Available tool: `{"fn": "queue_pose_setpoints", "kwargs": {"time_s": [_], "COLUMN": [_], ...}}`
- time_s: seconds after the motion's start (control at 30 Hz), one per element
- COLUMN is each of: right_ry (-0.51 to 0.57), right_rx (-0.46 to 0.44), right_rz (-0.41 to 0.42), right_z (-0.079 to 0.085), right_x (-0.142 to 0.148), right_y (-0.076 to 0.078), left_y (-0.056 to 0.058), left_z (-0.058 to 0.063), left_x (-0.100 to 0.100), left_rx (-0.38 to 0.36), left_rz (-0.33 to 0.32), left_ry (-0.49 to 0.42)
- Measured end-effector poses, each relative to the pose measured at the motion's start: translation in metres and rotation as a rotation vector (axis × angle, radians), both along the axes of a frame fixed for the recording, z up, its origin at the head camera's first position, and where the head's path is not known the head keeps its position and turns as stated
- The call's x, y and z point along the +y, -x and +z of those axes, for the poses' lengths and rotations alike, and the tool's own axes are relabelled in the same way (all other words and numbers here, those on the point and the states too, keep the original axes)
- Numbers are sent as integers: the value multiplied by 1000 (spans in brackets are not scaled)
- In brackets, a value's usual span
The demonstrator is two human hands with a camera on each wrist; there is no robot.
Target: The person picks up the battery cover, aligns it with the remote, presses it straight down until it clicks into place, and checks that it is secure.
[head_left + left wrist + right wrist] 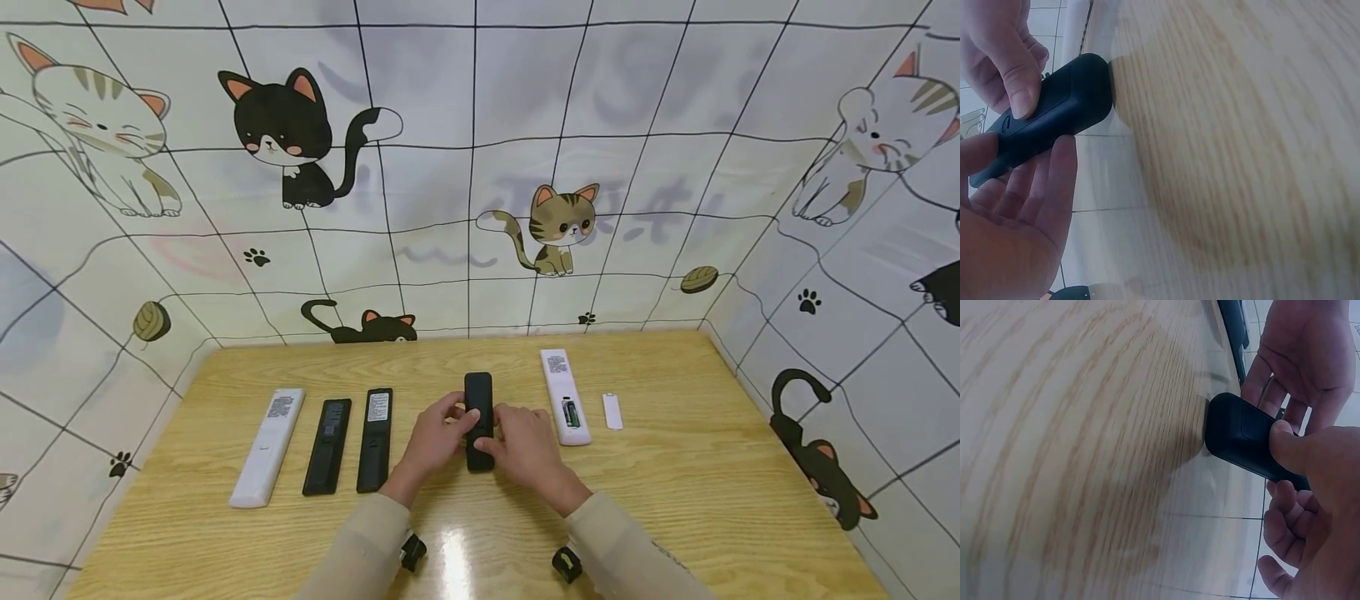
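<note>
A black remote control (478, 392) is between both hands at the middle of the table, its back facing up. In the left wrist view the near end of the remote (1088, 94) touches or nearly touches the wood. My left hand (438, 433) holds it from the left, thumb on top and fingers along the side and beneath. My right hand (531, 446) holds it from the right, its thumb pressed on the battery cover (1257, 428), whose seam shows. In the right wrist view some right fingers (1282, 531) curl beside the remote.
On the left lie a white remote (267, 450) and two black remotes (327, 446) (375, 442), backs up. To the right, a white remote (559, 383) has its battery bay uncovered, a battery (572, 414) inside. Beside it lies a small white cover (612, 412). Cat-print sheeting borders the wooden table (675, 500).
</note>
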State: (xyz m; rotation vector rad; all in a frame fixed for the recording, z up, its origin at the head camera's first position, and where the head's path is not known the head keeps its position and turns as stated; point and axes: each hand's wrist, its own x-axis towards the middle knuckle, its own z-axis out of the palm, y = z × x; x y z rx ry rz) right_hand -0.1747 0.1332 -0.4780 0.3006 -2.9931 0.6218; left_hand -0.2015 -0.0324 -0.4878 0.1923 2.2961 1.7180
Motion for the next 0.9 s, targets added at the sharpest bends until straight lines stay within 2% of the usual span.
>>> {"fn": "queue_pose_setpoints", "kwargs": {"time_s": [0.2, 0.33, 0.6, 0.9], "right_ry": [23, 23, -24, -25], "right_rx": [8, -5, -46, -12], "right_rz": [5, 3, 33, 30], "right_z": [1, 1, 4, 0], "right_x": [2, 3, -1, 1], "right_y": [2, 3, 3, -1], "left_y": [-2, -2, -3, -6], "left_z": [0, 0, 1, 5], "left_x": [0, 1, 1, 1], "left_rx": [-3, 3, -1, 1], "left_rz": [7, 11, 38, 36], "left_ry": [-28, -17, 1, 9]}}
